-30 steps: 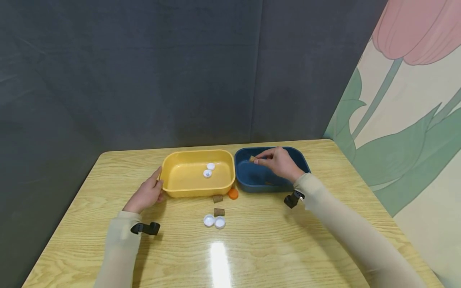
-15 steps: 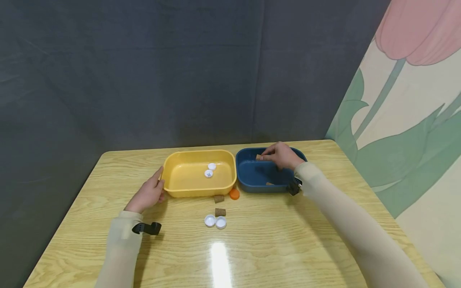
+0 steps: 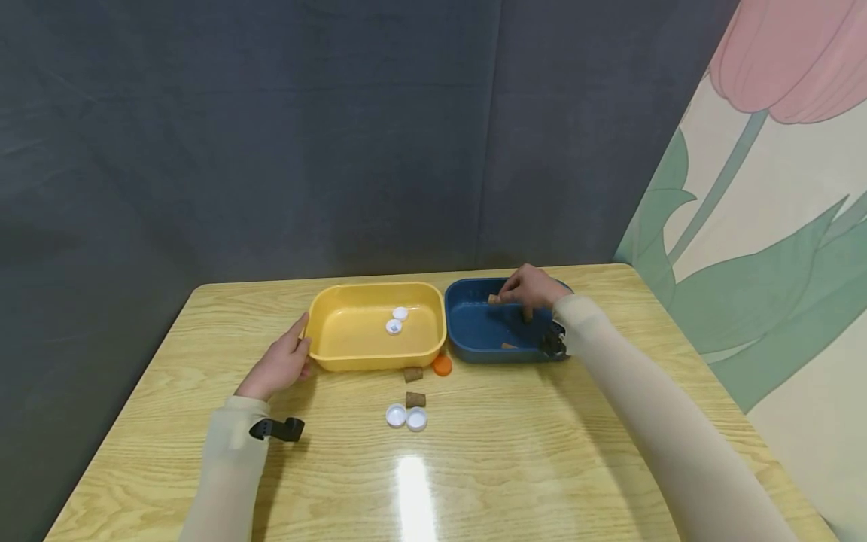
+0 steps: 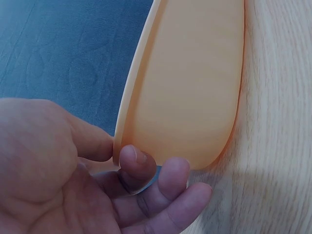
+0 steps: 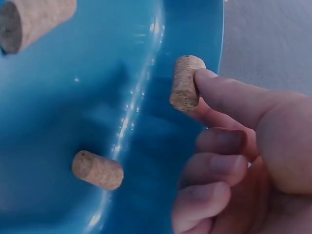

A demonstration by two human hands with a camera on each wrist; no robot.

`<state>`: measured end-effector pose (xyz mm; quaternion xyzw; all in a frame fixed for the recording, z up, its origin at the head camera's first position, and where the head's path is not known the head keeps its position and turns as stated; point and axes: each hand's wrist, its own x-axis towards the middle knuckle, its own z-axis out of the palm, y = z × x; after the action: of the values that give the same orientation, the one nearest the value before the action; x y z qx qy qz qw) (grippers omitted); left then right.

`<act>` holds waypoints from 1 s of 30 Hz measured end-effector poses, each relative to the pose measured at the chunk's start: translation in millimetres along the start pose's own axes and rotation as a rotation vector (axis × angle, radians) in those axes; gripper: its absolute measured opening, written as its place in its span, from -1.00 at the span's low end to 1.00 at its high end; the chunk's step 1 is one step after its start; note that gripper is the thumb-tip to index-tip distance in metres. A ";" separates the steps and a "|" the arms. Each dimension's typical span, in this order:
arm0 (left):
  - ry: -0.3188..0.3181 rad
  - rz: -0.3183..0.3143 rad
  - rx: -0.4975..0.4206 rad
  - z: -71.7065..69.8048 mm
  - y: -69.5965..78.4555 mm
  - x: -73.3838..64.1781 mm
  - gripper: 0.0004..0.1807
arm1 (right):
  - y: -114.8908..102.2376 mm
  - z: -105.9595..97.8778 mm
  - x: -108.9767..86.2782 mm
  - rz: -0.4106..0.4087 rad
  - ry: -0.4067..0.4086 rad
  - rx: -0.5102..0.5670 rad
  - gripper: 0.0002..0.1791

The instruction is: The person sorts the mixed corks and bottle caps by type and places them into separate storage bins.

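Over the blue tray [image 3: 474, 331], my right hand [image 3: 531, 287] pinches a small cork [image 5: 186, 83] between thumb and forefinger, inside the rim. Two more corks lie on the tray floor; the right wrist view shows one cork [image 5: 97, 170] whole and another cork [image 5: 41, 19] cut off by the frame's corner. My left hand [image 3: 279, 365] holds the left end of the yellow tray [image 3: 339, 339], fingertips at its rim in the left wrist view. Inside that tray sit two white bottle caps [image 3: 393, 327], side by side toward the right.
In front of the trays on the wooden table [image 3: 501, 452] lie an orange cap [image 3: 442, 366], a cork [image 3: 413, 374] beside it, another cork [image 3: 416, 400], and two white caps [image 3: 416, 419]. A dark cloth [image 3: 339, 150] hangs behind the table.
My right hand, with the cork, has shifted slightly right within the blue tray. Corks on the tray floor show more plainly. The left hand stays at the yellow tray.
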<state>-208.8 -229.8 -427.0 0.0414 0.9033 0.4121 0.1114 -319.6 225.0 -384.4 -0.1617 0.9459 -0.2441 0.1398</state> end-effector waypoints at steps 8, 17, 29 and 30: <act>-0.002 0.006 -0.010 1.5 0.3 -0.2 -0.36 | -2.1 -2.7 0.7 0.041 -0.038 -0.011 -0.74; -0.004 0.015 -0.008 1.5 0.7 0.5 -0.36 | 1.5 -1.2 0.0 0.057 -0.059 -0.017 -0.74; 0.003 0.001 -0.002 0.6 -0.1 0.9 -0.36 | -5.5 4.6 -5.9 -0.040 -0.035 0.078 -0.72; 0.003 0.000 -0.002 0.6 -0.3 1.1 -0.36 | -7.6 5.9 -7.2 -0.056 -0.027 0.085 -0.72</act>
<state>-209.7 -229.4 -427.8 0.0406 0.9032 0.4130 0.1098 -309.3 218.9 -384.1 -0.1853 0.9278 -0.2858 0.1524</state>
